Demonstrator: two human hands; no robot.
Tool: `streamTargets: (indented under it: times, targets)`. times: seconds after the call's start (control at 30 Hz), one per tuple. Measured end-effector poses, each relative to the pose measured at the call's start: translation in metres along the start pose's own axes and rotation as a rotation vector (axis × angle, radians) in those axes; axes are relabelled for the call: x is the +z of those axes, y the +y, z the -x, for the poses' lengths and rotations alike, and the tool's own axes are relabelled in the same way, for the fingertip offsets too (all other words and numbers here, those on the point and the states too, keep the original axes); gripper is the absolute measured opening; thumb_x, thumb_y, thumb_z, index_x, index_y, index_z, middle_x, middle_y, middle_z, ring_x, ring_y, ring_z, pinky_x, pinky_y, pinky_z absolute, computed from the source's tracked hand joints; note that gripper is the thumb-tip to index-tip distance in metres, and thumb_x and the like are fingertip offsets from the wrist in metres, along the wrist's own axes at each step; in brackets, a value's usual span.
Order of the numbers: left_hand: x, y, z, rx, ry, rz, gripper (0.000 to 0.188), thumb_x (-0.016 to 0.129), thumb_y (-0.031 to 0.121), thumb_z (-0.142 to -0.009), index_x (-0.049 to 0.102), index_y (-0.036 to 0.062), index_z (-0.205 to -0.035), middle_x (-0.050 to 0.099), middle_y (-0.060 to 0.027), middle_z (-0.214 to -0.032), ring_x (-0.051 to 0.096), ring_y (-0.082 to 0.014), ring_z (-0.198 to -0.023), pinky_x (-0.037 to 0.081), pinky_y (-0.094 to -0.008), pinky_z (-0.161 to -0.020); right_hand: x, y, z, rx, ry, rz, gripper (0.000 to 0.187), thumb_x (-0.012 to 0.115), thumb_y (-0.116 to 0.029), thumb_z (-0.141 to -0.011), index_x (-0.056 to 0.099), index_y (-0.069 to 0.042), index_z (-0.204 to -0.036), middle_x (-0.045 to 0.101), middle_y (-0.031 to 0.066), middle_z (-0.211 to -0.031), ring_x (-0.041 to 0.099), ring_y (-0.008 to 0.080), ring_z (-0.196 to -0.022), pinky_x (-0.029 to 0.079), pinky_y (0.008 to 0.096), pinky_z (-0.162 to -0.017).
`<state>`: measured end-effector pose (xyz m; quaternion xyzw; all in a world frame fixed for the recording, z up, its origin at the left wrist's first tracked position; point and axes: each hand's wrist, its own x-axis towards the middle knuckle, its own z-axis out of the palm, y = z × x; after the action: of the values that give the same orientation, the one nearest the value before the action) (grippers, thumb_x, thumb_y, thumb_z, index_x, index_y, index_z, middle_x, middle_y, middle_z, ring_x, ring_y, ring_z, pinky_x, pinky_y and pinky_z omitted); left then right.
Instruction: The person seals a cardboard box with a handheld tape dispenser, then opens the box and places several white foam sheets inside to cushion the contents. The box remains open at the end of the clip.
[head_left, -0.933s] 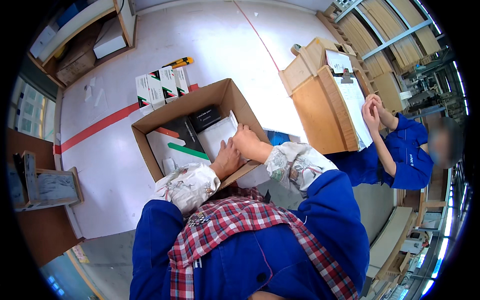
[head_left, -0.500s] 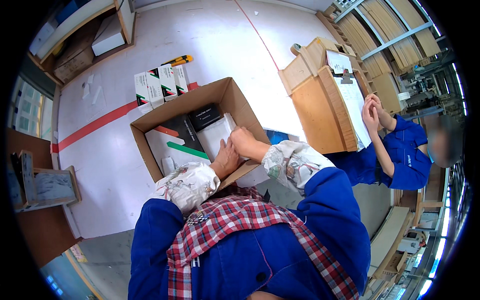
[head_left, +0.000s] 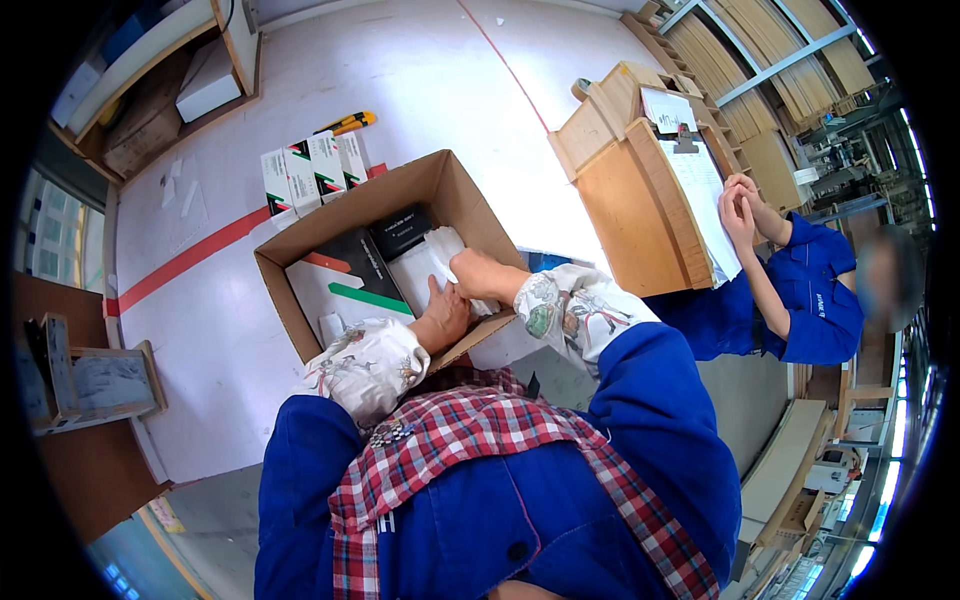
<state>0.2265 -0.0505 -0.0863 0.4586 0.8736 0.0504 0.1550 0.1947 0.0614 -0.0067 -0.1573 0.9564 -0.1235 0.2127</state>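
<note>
An open cardboard carton (head_left: 462, 190) stands in front of me, and both my hands are inside its near right part. My right hand (head_left: 482, 275) is closed on crumpled white wrapping (head_left: 445, 241), its fingertips partly hidden. Just left of it, my left hand (head_left: 443, 315) rests with fingers stretched against the same white packing, nothing visibly gripped. In the carton lies a flat black-and-white box (head_left: 347, 280) with red and green stripes. A smaller black box (head_left: 400, 230) sits at the far side, next to the wrapping. What lies under the wrapping is hidden.
Several small white boxes (head_left: 312, 170) stand behind the carton, with a yellow utility knife (head_left: 347, 123) beyond them. On the right is a wooden stand (head_left: 630, 210) holding a clipboard (head_left: 690, 165). A co-worker (head_left: 800, 290) stands beside it, hands together. A shelf (head_left: 150, 90) is at far left.
The white wrapping has bunched up and risen under my right hand, which has shifted slightly left. My left hand stays close beside it. The whole view has shifted a little.
</note>
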Motion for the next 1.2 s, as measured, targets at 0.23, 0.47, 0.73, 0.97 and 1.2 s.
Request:
streamTargets:
  times: [0.23, 0.47, 0.73, 0.97, 1.2]
  targets:
    - [-0.048, -0.01, 0.026, 0.016, -0.279, -0.027, 0.03, 0.052, 0.016, -0.078, 0.06, -0.0005, -0.102, 0.058, -0.0142, -0.106, 0.057, -0.0275, -0.095, 0.047, -0.0456, -0.07, 0.018, 0.019, -0.011, -0.075, -0.007, -0.092, 0.03, 0.064, -0.013, -0.066, 0.061, 0.005, -0.089, 0.058, 0.0293, -0.084, 0.058, 0.0397, -0.085, 0.047, 0.0419, -0.078]
    - [-0.057, -0.039, 0.012, -0.392, -0.063, 0.667, 0.027, 0.063, 0.022, -0.074, 0.065, -0.0024, -0.086, 0.061, -0.0247, -0.09, 0.058, -0.0372, -0.091, 0.047, -0.0399, -0.079, 0.001, -0.007, -0.005, 0.266, -0.107, -0.055, 0.047, 0.063, -0.004, -0.064, 0.051, 0.004, -0.109, 0.045, 0.0296, -0.114, 0.048, 0.0411, -0.105, 0.042, 0.0395, -0.087]
    - [-0.03, -0.024, 0.0, -0.701, 0.347, 0.817, 0.038, 0.07, 0.021, -0.068, 0.057, -0.0032, -0.093, 0.055, -0.0238, -0.095, 0.055, -0.0379, -0.087, 0.045, -0.0404, -0.08, 0.012, 0.002, -0.01, 0.292, 0.111, -0.261, 0.069, 0.071, -0.008, -0.062, 0.034, 0.011, -0.117, 0.043, 0.0304, -0.117, 0.048, 0.0419, -0.105, 0.041, 0.039, -0.09]
    - [0.005, -0.045, -0.016, -0.866, 0.43, 1.301, 0.032, 0.049, 0.023, -0.08, 0.056, 0.0016, -0.103, 0.059, -0.0155, -0.074, 0.06, -0.0293, -0.068, 0.049, -0.0361, -0.066, -0.01, -0.015, 0.001, 0.264, -0.126, -0.034, 0.085, 0.076, -0.032, -0.06, 0.032, 0.011, -0.119, 0.058, 0.026, -0.098, 0.058, 0.0385, -0.09, 0.048, 0.0405, -0.078]
    - [-0.029, -0.036, -0.005, -0.846, 0.311, 1.551, 0.041, 0.033, 0.029, -0.087, 0.041, 0.0028, -0.117, 0.057, -0.0127, -0.077, 0.058, -0.0209, -0.063, 0.049, -0.0328, -0.059, -0.006, -0.01, 0.003, 0.243, -0.053, -0.002, 0.051, 0.063, -0.015, -0.068, 0.04, 0.009, -0.107, 0.06, 0.0267, -0.089, 0.06, 0.0388, -0.085, 0.049, 0.0436, -0.073]
